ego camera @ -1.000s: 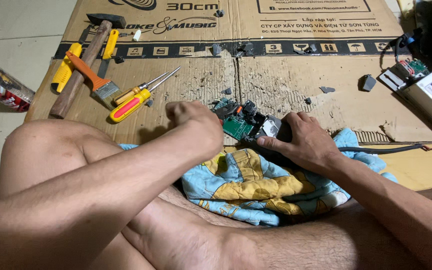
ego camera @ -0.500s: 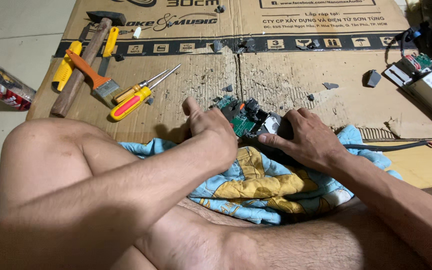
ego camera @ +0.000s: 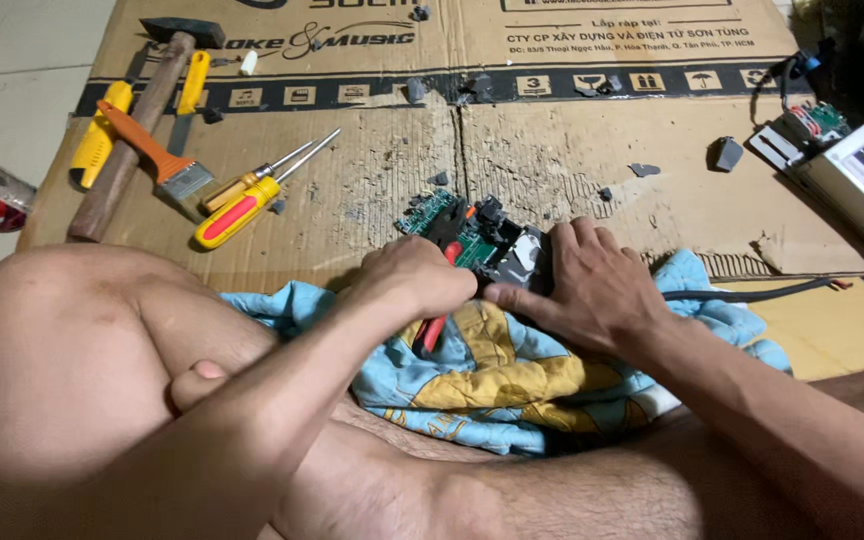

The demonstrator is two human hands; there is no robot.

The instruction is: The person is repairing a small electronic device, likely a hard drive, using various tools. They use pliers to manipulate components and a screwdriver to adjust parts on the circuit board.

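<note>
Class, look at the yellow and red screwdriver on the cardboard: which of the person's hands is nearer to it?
Left. The left hand lies just right of the screwdriver; the right hand sits farther right, beyond the circuit board.

I see the cardboard sheet (ego camera: 372, 190) flat on the floor, ahead of my crossed legs; the cloth (ego camera: 512, 370) lies over my lap, its far edge on the cardboard; the circuit board (ego camera: 457, 228) sits at that edge, between my hands, left hand (ego camera: 414, 278) just left of it, right hand (ego camera: 582, 285) on its right end; far left lie the hammer (ego camera: 137, 120), brush (ego camera: 152, 155) and two screwdrivers (ego camera: 247, 200), side by side; at far right a metal box (ego camera: 862, 185) rests past the cardboard's edge.
</note>
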